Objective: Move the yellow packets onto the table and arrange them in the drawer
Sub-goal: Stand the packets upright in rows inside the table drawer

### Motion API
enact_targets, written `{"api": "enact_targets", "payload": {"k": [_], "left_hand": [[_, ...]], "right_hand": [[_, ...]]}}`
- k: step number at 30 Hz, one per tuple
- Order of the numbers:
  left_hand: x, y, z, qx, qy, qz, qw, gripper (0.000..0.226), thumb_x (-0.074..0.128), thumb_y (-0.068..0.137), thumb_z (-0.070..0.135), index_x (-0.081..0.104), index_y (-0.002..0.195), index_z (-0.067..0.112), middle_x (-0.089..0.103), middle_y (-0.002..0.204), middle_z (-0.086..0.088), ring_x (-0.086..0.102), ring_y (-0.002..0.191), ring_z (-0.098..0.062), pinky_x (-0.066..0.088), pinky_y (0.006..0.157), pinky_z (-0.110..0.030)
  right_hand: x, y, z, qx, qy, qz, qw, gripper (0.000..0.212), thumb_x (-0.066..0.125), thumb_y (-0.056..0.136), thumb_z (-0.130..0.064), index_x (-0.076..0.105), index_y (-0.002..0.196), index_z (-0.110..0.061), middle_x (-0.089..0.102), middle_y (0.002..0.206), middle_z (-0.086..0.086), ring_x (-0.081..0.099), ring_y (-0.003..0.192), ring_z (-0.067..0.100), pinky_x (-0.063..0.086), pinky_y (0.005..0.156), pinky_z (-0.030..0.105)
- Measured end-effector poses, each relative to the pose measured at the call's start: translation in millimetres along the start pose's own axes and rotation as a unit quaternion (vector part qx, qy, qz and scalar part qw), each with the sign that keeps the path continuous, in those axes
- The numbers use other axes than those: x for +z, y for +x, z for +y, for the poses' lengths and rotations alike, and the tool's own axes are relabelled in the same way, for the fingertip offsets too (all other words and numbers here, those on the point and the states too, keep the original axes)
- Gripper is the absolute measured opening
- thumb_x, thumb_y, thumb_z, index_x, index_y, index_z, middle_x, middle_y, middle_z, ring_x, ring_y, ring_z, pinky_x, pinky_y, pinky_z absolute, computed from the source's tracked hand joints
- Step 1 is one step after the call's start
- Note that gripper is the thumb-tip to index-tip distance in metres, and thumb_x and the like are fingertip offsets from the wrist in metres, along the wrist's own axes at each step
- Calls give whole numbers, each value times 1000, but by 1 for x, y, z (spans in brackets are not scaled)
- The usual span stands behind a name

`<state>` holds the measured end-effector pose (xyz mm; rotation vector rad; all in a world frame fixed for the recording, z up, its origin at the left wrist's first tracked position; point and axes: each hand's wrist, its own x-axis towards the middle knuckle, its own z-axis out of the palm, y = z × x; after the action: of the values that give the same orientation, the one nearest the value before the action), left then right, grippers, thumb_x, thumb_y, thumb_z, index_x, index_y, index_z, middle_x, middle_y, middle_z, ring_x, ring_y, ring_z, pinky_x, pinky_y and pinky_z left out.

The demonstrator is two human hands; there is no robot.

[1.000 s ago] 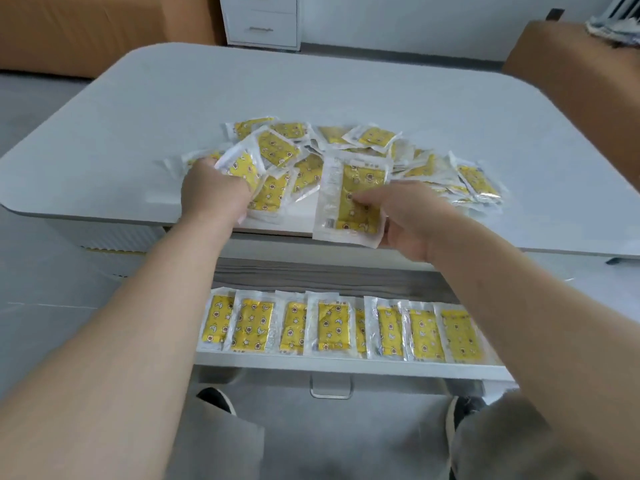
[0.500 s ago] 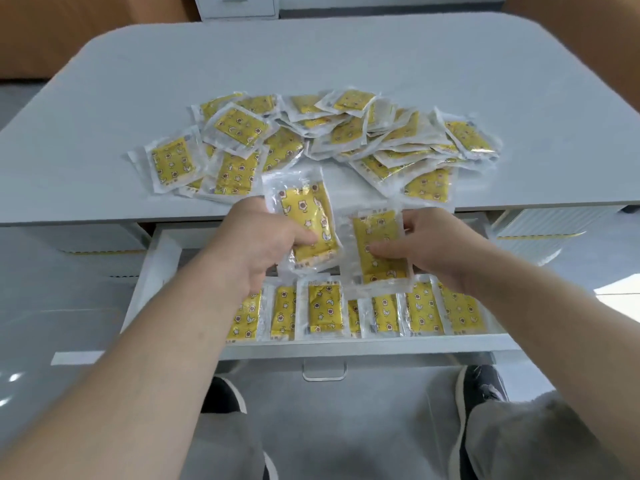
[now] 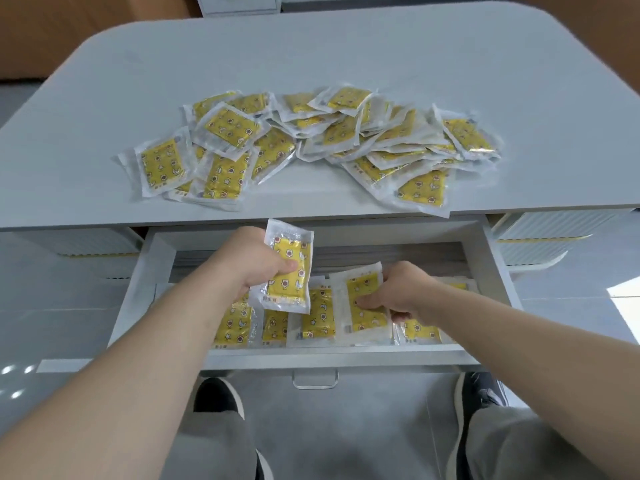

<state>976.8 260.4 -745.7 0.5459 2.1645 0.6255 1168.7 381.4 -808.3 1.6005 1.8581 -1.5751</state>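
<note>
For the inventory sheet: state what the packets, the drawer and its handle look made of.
Packets: likely clear glossy plastic film over a yellow printed insert; the borders glint and crinkle. Drawer: seemingly matte white laminated board, flat and even. Handle: probably metal, silvery sheen.

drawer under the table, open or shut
Open. The drawer stands pulled out from under the table, a row of yellow packets showing inside, and its handle juts toward the person.

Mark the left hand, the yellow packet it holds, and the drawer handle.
left hand (image 3: 256,258): head view, back of the hand.
yellow packet (image 3: 289,288): head view, yellow face below the thumb.
drawer handle (image 3: 315,386): head view, bottom bar.
</note>
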Motion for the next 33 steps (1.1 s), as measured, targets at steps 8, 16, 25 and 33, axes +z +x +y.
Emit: {"api": "enact_targets", "payload": {"k": [8, 16, 25, 33], "left_hand": [[5, 20, 7, -10, 52, -31, 998, 27, 88, 77, 20, 73, 97, 11, 76, 92, -7, 74, 85, -27, 60, 86, -46], [14, 34, 5, -11, 80, -87, 993, 29, 90, 73, 24, 75, 95, 14, 78, 89, -6, 75, 84, -28, 60, 86, -49], [20, 23, 4, -16, 38, -88, 995, 28, 83, 80, 12, 69, 104, 7, 76, 100, -14, 73, 94, -32, 59, 88, -52], [53, 1, 27, 27, -107, -111, 988, 38, 83, 78, 4, 66, 112, 4, 77, 100, -13, 75, 90, -28, 61, 84, -48]], "right_hand": [[18, 3, -14, -38, -187, -4, 982, 84, 83, 84, -27, 27, 144, -9, 66, 101, 12, 73, 70, 21, 63, 65, 33], [23, 5, -7, -60, -384, 46, 920, 79, 68, 88, -53, 23, 136, -8, 59, 77, 0, 57, 60, 14, 44, 47, 29], [-17, -12, -25, -95, -189, -65, 975, 42, 78, 86, -16, 66, 125, -7, 72, 109, 14, 66, 84, 22, 57, 75, 32], [-31, -28, -14, -75, 114, -127, 982, 17, 76, 90, -16, 72, 103, -7, 79, 97, 7, 75, 82, 18, 58, 71, 31]]}}
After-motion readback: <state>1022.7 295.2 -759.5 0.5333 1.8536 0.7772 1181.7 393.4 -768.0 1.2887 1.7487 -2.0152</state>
